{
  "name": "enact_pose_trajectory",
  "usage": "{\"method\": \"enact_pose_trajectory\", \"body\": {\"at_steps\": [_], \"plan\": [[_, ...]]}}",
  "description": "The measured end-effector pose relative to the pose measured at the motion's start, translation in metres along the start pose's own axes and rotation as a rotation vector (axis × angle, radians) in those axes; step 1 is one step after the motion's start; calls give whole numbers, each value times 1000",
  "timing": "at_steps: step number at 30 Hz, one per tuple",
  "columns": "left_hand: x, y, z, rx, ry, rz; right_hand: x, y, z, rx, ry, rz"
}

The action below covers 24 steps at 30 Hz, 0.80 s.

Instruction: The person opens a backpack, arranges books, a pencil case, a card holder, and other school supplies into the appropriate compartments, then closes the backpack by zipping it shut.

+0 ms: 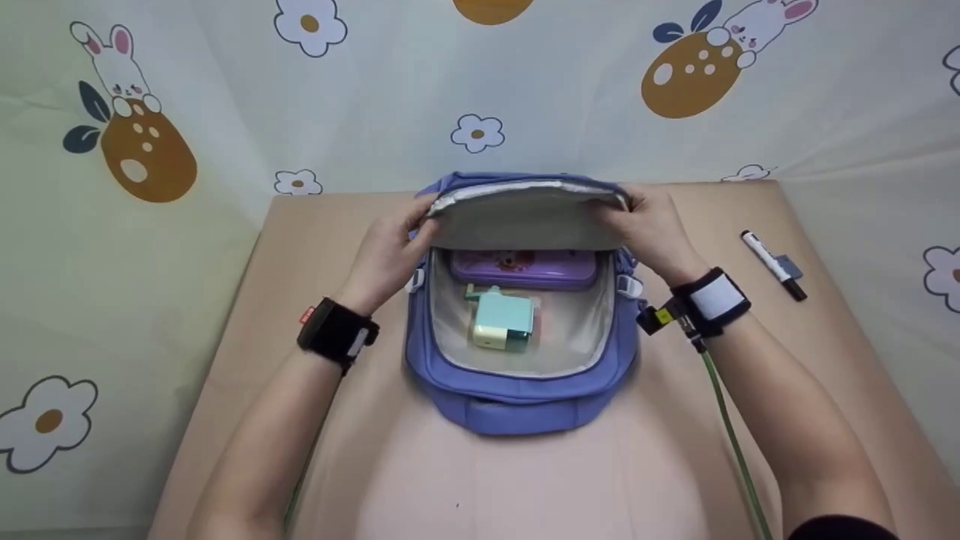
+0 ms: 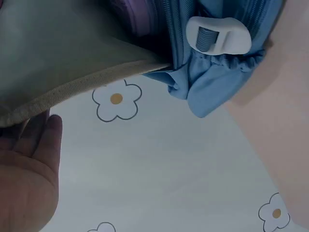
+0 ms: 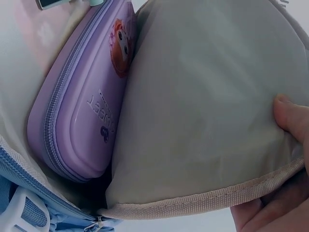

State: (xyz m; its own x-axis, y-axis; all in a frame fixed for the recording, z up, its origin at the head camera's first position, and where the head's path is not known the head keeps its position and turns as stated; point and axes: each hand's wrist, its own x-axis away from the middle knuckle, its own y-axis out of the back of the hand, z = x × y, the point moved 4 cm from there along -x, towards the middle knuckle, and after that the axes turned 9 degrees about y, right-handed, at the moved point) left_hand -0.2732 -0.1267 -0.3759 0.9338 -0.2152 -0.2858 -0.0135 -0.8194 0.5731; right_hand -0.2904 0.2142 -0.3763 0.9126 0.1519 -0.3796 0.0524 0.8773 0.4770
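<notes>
A blue backpack [image 1: 521, 412] lies on the table with its main compartment unzipped and its grey-lined flap [image 1: 525, 225] raised at the far end. My left hand [image 1: 391, 247] holds the flap's left edge; in the left wrist view its fingers [image 2: 47, 140] reach behind the trimmed border. At the opposite edge, my right hand [image 1: 661, 234] pinches the flap, thumb [image 3: 289, 116] on the lining and the other fingers behind. Inside sits a purple zipped pencil case [image 1: 525, 274], partly tucked beneath the flap. Nearer me in the compartment is a mint-green crank pencil sharpener [image 1: 504, 315].
A white marker [image 1: 772, 264] with a black cap lies on the table [image 1: 360, 450] to the right. White buckles [image 1: 628, 286] sit on the backpack's sides. Behind the table hangs a curtain [image 1: 390, 97] printed with rabbits and flowers. A green cable [image 1: 727, 427] runs along my right forearm.
</notes>
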Motion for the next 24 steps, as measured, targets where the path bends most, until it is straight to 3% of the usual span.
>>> {"method": "enact_pose_trajectory", "body": {"at_steps": [5, 13, 18, 24], "plan": [[-1, -2, -5, 5, 7, -23, 2, 0, 5, 0, 19, -5], [6, 0, -7, -3, -3, 44, 13, 2, 15, -6, 112, 33], [20, -2, -5, -50, -125, 80, 28, 1, 8, 62, 182, 71], [40, -6, 0, -148, -378, 62, 55, -3, 12, 258, 401, 72]]}}
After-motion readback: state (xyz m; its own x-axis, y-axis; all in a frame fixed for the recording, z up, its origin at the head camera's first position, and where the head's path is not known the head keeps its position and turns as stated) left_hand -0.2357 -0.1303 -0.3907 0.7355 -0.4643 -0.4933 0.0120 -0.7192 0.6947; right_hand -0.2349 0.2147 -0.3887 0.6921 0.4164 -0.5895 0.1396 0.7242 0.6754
